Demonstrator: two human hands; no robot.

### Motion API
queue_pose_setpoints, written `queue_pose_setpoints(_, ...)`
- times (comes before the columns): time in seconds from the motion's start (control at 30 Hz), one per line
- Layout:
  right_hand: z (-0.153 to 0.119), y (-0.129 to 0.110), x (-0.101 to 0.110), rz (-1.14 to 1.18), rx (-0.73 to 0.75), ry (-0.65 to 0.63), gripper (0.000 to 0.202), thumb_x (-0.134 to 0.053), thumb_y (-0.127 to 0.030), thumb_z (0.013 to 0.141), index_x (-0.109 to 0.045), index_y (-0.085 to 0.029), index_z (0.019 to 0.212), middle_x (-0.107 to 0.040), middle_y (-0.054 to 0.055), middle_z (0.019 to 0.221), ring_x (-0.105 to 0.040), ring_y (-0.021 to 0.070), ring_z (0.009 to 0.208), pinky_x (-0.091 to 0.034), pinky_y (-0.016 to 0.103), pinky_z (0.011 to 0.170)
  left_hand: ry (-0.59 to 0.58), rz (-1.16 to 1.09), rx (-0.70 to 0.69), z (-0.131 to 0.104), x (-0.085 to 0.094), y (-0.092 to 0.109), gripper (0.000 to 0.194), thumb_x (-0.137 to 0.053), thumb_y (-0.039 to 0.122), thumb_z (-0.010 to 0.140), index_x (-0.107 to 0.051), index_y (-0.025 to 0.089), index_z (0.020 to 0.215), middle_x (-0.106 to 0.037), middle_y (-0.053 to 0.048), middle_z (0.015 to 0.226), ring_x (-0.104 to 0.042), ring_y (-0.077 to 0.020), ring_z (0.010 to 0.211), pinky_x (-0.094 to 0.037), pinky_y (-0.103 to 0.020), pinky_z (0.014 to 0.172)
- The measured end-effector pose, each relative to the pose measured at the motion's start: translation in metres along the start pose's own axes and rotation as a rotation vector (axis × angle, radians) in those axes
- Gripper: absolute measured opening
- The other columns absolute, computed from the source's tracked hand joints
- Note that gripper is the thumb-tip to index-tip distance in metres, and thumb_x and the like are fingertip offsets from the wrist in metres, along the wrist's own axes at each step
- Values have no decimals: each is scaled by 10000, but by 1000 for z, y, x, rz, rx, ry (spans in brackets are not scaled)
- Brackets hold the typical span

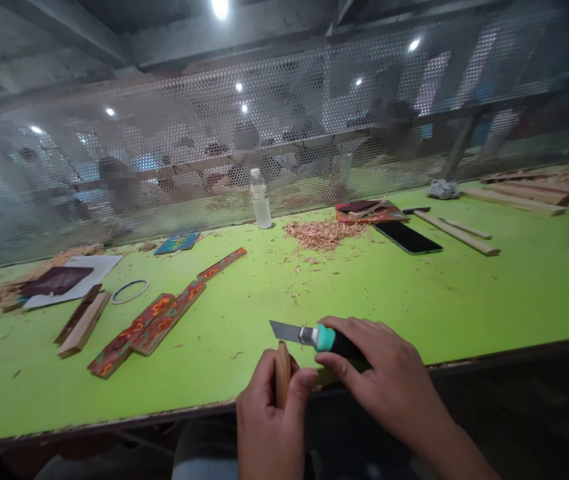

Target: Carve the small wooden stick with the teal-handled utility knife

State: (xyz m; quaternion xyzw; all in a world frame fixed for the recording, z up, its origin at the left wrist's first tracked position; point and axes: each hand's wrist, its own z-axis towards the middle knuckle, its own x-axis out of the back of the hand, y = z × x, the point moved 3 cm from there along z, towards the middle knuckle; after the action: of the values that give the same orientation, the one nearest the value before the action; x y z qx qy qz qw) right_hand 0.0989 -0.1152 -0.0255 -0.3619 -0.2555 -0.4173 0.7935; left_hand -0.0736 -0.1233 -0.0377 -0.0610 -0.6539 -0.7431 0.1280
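My left hand (272, 413) is closed around a small piece of wood (282, 377) at the table's front edge, its narrow tip pointing up between thumb and fingers. The lower end of the wood is hidden in the palm. In my right hand (379, 367) is a utility knife (324, 338) with a black and teal handle. Its bare blade points left, just above the tip of the wood; whether they touch I cannot tell.
Painted wooden strips (164, 320) and plain wood pieces (84, 323) lie left on the green table (264, 287). Farther back are a water bottle (260, 200), wood shavings (322, 233) and a phone (408, 237). A mallet-like tool (457, 232) lies right. Perforated mesh (189, 153) closes the back.
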Motion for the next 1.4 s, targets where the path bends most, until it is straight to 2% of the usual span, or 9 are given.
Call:
queue_pose_setpoints(0.23,1,-1,12,110,-29,79,451,-503,-639,1000,-718,-248,1064,-811,73,988,-766,252,874,-588,353,728,-11,-178,42,-4,2,11,444,-518,631,984,-671,215,957,-580,2,712,-517,-162,642,-420,-239,606)
queue_pose_setpoints(0.4,-6,16,14,266,-141,50,419,-599,-606,960,-733,-246,1127,-801,73,1058,-768,273,949,-620,349,804,-88,-218,109,-3,-2,6,430,-575,632,959,-620,205,932,-489,55,638,-445,-103,509,-361,-198,490)
queue_pose_setpoints(0.47,-10,24,15,344,-209,77,449,-591,-624,957,-736,-241,1139,-792,63,1023,-765,274,931,-626,347,805,-117,-258,151,-3,-3,3,434,-587,635,951,-600,202,964,-537,55,646,-438,-81,460,-339,-181,452)
queue_pose_setpoints(0.63,-9,30,21,499,-280,122,519,-566,-697,932,-752,-226,1048,-715,30,798,-715,224,727,-625,301,657,-126,-272,167,-3,-6,2,430,-640,625,921,-591,200,971,-522,67,608,-440,-72,424,-323,-158,413)
queue_pose_setpoints(0.8,-8,29,22,556,-295,116,534,-547,-708,935,-742,-224,1049,-694,32,782,-678,201,679,-605,281,597,-107,-286,161,-3,-7,3,416,-680,603,900,-590,205,982,-476,85,589,-423,-71,415,-332,-152,398)
queue_pose_setpoints(1.03,-8,12,14,328,-21,5,501,-526,-682,966,-705,-239,1115,-763,63,964,-721,241,863,-562,342,745,-99,-272,146,-4,-2,-1,527,-691,671,855,-634,200,1086,-506,67,637,-464,-104,495,-381,-178,458)
queue_pose_setpoints(1.13,-6,2,10,174,47,-81,477,-515,-646,989,-689,-219,1112,-748,66,901,-683,248,800,-506,370,700,-1,-215,107,-4,3,-4,596,-740,692,791,-680,191,1109,-708,-38,878,-657,-210,814,-524,-256,729)
queue_pose_setpoints(1.2,-5,-1,8,103,65,-111,446,-525,-606,1002,-679,-207,1126,-741,66,883,-667,255,783,-475,376,684,15,-182,98,-4,3,-6,607,-753,690,777,-692,185,1110,-746,-80,1002,-673,-267,965,-520,-305,857)
queue_pose_setpoints(1.4,-5,-1,6,72,114,-147,414,-517,-565,1024,-653,-197,1158,-735,56,891,-652,253,792,-433,373,692,-27,-155,63,-3,2,0,437,-702,619,857,-703,201,985,-725,-43,917,-657,-235,886,-496,-292,828)
